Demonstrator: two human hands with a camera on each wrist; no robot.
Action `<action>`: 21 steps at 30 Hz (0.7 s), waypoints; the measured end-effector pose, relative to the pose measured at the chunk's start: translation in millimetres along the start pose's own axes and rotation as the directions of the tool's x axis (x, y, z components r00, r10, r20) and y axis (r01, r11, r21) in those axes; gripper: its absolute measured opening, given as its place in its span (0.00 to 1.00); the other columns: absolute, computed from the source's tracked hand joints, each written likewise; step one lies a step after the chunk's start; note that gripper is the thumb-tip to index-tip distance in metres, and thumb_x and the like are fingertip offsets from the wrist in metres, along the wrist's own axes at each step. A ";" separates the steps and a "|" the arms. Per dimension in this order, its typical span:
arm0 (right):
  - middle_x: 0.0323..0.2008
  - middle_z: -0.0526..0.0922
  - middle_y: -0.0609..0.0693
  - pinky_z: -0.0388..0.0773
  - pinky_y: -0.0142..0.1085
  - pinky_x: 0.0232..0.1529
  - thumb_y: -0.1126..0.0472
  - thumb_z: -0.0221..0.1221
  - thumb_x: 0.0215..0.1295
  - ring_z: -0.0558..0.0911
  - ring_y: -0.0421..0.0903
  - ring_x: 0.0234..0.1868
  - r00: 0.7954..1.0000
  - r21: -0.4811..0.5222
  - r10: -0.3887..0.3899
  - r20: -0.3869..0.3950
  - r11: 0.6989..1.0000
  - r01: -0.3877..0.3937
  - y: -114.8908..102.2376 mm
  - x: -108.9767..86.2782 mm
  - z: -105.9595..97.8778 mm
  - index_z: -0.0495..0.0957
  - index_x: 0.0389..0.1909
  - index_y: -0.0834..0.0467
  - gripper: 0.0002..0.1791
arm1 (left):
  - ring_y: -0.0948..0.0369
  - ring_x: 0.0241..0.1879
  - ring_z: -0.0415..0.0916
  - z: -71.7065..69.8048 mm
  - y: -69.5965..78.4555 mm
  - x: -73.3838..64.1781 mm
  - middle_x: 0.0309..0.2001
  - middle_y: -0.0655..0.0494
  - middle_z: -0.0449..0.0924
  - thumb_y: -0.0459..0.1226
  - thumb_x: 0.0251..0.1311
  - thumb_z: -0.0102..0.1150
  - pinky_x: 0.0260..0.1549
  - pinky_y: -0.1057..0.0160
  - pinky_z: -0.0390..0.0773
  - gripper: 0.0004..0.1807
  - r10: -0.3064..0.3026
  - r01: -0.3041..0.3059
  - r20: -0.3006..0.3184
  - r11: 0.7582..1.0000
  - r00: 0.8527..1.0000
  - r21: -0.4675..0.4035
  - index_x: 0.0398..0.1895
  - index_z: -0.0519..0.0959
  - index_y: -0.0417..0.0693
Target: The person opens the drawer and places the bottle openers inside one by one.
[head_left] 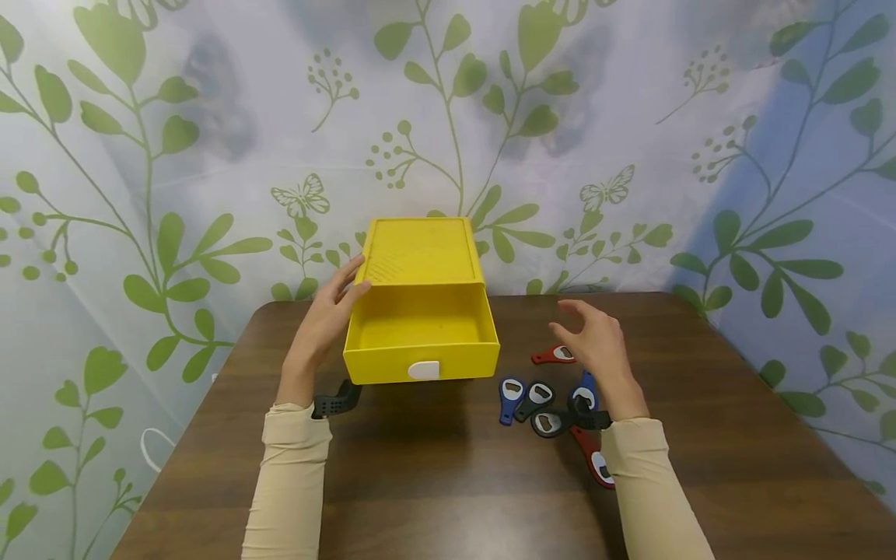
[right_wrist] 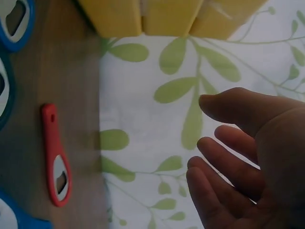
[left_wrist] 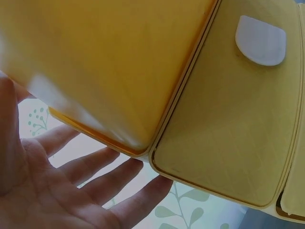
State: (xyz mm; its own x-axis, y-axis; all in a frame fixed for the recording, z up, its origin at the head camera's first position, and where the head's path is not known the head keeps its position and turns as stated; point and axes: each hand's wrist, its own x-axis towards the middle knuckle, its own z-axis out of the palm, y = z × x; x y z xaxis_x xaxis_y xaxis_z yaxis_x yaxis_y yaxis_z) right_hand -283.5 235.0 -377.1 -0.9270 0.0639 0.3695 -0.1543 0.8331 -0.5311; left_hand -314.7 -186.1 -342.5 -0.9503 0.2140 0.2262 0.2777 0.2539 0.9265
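A yellow drawer cabinet (head_left: 427,241) stands near the back of the table, its top drawer (head_left: 385,364) pulled out and showing a bare inside. A white tab handle (head_left: 423,371) sits on that drawer's front. My left hand (head_left: 323,315) is at the cabinet's left side, thumb near the top edge. In the left wrist view its extended fingertips (left_wrist: 136,164) meet the cabinet's side. My right hand (head_left: 596,341) hovers over the table right of the cabinet, fingers loosely bent around nothing. Below it lie several bottle openers, including a red one (right_wrist: 57,160) and a blue one (head_left: 511,398).
The brown wooden table (head_left: 434,498) reaches back to a leaf-patterned curtain (head_left: 616,101). Another red bottle opener (head_left: 595,459) lies partly under the right forearm, close to a black one (head_left: 548,423). A white cable (head_left: 145,447) loops beside the table's left edge.
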 end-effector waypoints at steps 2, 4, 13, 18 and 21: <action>0.62 0.81 0.64 0.78 0.60 0.54 0.56 0.66 0.69 0.83 0.60 0.42 1.000 -0.002 0.017 0.025 1.000 -0.017 4.0 0.8 1.8 0.76 0.67 0.61 0.28 | 0.47 0.81 0.49 0.2 -0.5 0.3 0.83 0.54 0.49 0.55 0.78 0.50 0.75 0.40 0.58 0.36 0.007 -0.007 0.007 1.000 1.000 0.001 0.84 0.53 0.65; 0.64 0.79 0.65 0.76 0.61 0.58 0.56 0.66 0.69 0.83 0.62 0.44 0.998 0.000 0.032 0.046 0.999 -0.032 7.8 1.4 4.2 0.74 0.68 0.62 0.29 | 0.48 0.81 0.49 0.1 -0.7 0.5 0.83 0.56 0.48 0.54 0.78 0.50 0.75 0.40 0.58 0.36 0.015 -0.015 0.015 1.000 1.000 -0.002 0.84 0.52 0.64; 0.66 0.76 0.68 0.71 0.63 0.64 0.57 0.66 0.69 0.75 0.69 0.64 0.991 -0.045 0.060 0.123 0.997 -0.055 27.8 6.4 23.2 0.73 0.69 0.64 0.30 | 0.49 0.81 0.50 -0.6 -2.2 -0.1 0.83 0.58 0.48 0.55 0.77 0.50 0.75 0.41 0.59 0.37 0.005 -0.005 0.029 1.000 1.000 -0.012 0.84 0.51 0.64; 0.65 0.76 0.68 0.69 0.66 0.65 0.58 0.66 0.68 0.74 0.71 0.64 0.987 -0.062 0.067 0.149 0.996 -0.058 39.7 7.3 32.3 0.73 0.69 0.64 0.30 | 0.50 0.81 0.50 -1.8 -1.3 -1.0 0.83 0.60 0.46 0.57 0.77 0.50 0.75 0.40 0.60 0.38 -0.009 0.010 0.043 1.000 0.999 -0.015 0.84 0.50 0.67; 0.66 0.76 0.69 0.69 0.66 0.65 0.58 0.65 0.67 0.74 0.72 0.65 0.985 -0.059 0.067 0.161 0.997 -0.058 46.9 7.4 37.7 0.73 0.69 0.64 0.31 | 0.49 0.80 0.50 -2.5 -0.5 -1.3 0.83 0.59 0.45 0.57 0.76 0.50 0.74 0.39 0.61 0.38 -0.015 0.016 0.047 1.000 0.999 -0.015 0.84 0.50 0.69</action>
State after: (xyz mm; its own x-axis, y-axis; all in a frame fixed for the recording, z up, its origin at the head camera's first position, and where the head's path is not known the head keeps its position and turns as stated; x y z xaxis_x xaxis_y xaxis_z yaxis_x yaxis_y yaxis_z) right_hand -310.5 253.8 -428.0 -0.9783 0.0300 0.2051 -0.0796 0.8592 -0.5053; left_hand -313.9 -188.8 -342.6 -0.9467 0.2543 0.1977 0.2604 0.2434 0.9343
